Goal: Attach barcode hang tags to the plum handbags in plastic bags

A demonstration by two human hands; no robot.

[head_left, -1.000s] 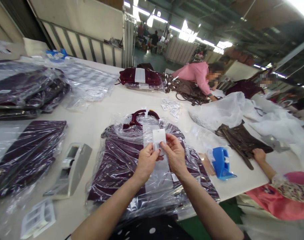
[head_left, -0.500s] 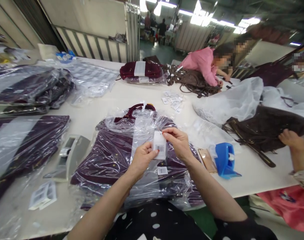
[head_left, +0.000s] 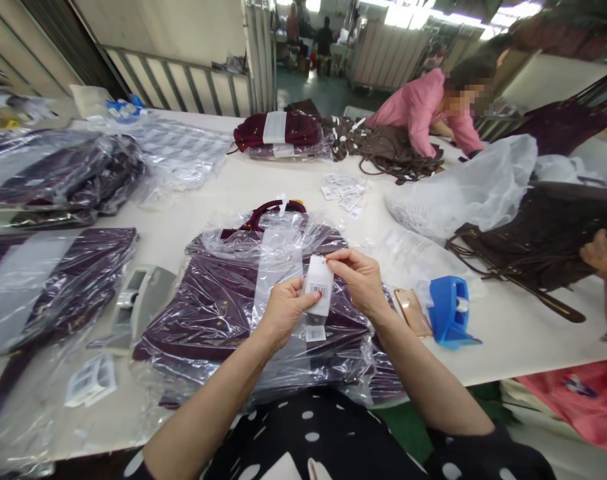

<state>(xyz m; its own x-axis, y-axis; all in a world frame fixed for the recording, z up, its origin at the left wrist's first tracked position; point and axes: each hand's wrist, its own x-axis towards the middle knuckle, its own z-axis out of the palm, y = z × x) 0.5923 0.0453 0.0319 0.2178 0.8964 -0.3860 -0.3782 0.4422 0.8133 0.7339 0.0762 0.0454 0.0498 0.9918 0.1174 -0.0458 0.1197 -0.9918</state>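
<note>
- Left hand [head_left: 282, 313]: fingertips pinch the barcode label's [head_left: 318, 285] lower left edge; keep it taut.
- Label sits between both hands, just above the bagged maroon handbag [head_left: 223, 307].
- Right hand [head_left: 359, 283]: thumb and forefinger grip the top right corner; peel slowly, adhesive untouched.

the barcode label [head_left: 318, 285] looks like matt white paper. the bagged purple handbag [head_left: 223, 300] lies under glossy, crinkled clear plastic film, and the worktop [head_left: 203, 200] is smooth and matt cream. the tape dispenser [head_left: 449, 312] is shiny blue plastic.
</note>
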